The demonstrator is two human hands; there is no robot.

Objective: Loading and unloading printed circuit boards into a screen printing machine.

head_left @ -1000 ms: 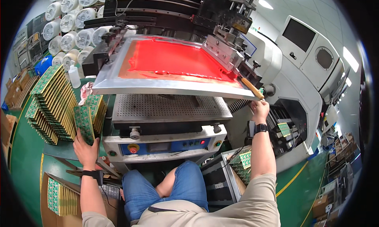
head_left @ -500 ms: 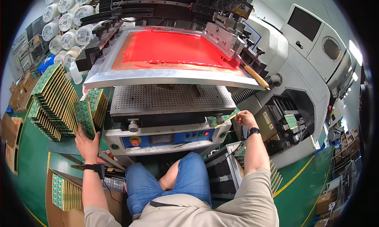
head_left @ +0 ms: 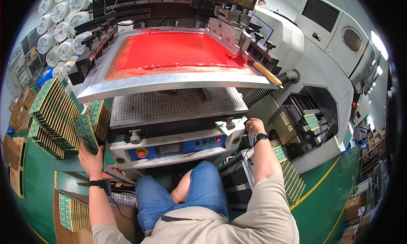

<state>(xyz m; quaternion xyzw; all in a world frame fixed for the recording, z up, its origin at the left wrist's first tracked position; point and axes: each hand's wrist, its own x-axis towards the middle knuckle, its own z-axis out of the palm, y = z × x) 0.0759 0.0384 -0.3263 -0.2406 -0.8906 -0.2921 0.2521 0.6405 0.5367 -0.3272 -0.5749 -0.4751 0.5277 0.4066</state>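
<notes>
At the left, my left hand (head_left: 90,161) grips the lower end of a green circuit board (head_left: 86,133), thumb on one side and fingers on the other. That board leans upright against a row of similar boards (head_left: 98,113). My right hand (head_left: 255,126) is closed on the edge of another circuit board (head_left: 223,128), by the front right corner of the printing machine. Glare whitens this board's face, and a knob (head_left: 230,124) stands beside or in front of it. Above the perforated metal plate (head_left: 174,110) sits a framed screen (head_left: 169,83) spread with red paste (head_left: 169,51).
Tall stacked boards (head_left: 55,116) stand at far left. More boards fill a cardboard box (head_left: 55,206) below, and others stand in a rack (head_left: 292,180) at lower right. A wooden-handled spatula (head_left: 267,73) rests on the frame. A red emergency button (head_left: 141,152) is on the front panel.
The board in my right hand has turned from nearly edge-on to show a pale, shiny face. My left hand stays on its board. The whole view has shifted slightly.
</notes>
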